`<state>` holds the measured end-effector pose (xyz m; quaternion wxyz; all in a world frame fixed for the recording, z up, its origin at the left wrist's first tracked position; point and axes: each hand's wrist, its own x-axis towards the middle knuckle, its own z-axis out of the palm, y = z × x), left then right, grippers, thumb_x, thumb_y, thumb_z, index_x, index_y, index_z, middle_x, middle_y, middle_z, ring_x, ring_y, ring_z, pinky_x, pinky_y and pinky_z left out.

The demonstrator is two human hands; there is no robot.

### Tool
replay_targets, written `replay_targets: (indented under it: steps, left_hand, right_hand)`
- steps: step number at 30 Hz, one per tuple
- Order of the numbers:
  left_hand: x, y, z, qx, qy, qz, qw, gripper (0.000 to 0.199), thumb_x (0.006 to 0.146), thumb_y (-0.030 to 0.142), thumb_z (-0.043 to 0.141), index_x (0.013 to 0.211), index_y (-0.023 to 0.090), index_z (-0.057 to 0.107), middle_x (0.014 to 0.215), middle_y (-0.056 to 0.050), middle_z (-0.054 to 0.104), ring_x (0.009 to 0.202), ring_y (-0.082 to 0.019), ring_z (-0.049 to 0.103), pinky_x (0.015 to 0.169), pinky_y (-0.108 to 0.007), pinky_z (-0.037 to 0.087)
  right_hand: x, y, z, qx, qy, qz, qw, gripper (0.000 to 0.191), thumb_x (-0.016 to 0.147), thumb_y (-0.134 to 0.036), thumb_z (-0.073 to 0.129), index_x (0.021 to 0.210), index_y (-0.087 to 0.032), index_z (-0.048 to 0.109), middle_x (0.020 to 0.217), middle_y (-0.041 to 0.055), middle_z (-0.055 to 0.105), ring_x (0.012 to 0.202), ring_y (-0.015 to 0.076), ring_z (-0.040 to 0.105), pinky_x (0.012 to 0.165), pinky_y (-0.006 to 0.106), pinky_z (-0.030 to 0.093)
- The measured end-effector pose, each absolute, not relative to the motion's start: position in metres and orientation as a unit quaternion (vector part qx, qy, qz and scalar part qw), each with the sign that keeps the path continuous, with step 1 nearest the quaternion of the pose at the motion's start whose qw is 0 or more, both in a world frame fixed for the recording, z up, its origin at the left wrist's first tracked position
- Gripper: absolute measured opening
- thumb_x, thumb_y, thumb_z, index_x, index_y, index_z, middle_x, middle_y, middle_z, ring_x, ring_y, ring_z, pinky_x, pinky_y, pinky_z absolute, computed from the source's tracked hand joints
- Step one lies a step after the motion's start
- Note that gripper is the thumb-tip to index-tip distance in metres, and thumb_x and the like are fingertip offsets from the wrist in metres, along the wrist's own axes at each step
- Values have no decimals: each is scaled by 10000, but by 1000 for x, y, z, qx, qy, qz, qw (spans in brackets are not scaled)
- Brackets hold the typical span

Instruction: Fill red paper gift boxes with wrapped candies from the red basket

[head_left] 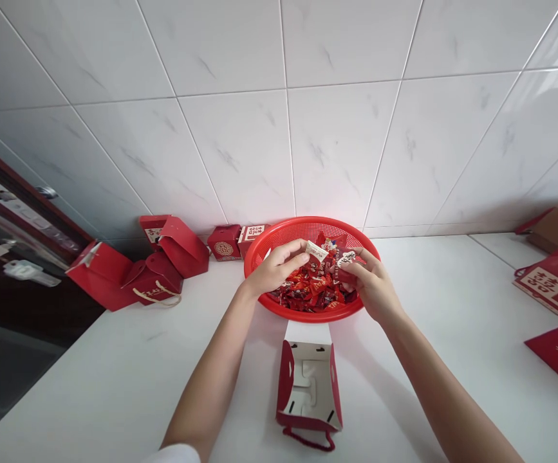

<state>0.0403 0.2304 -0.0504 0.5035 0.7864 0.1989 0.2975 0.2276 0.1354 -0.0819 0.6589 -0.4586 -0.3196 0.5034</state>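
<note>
**Left hand [277,269] and right hand [374,283] at work over the red basket [313,316]**

The basket sits on the white bench [201,360], near the tiled wall [336,148], and holds a heap of red-wrapped sweets [302,283]. Above its left half, the left hand pinches a small cream packet [316,251] between thumb and fingers. Above its right half, the right hand grips a red packet [345,265] bearing a white label. The two packets are close together over the basket's middle, with the sweets just below. The hands hide parts of the basket's left and right rims.

In front of the basket, between the forearms, lies an open red box [312,386], white inside. Its pale flap reaches to the basket's near rim, and a dark red cord handle [310,440] lies at the end away from the basket.

Just beside the basket's back left edge are two small boxes [224,243], one partly hidden behind the rim. Farther left of the basket stands a cluster of larger red boxes [182,243], the front one with a pale cord. Well to the right of the basket are red bags [555,283] and a brown carton [556,228], cut off by the picture's edge.
</note>
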Motion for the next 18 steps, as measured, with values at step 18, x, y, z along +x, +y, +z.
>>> replay_targets:
  steps: [18]
  left_hand:
    - [49,223,-52,747,215,350,522,230,865,357,661,974,165,726,1044,-78,761,1008,-245,707,904,-379,559]
  right_hand:
    - [216,127,-79,-451,-393,399,695,436,736,-473,863,1040,-265,630,874,6,733,756,194,678,676,331,569]
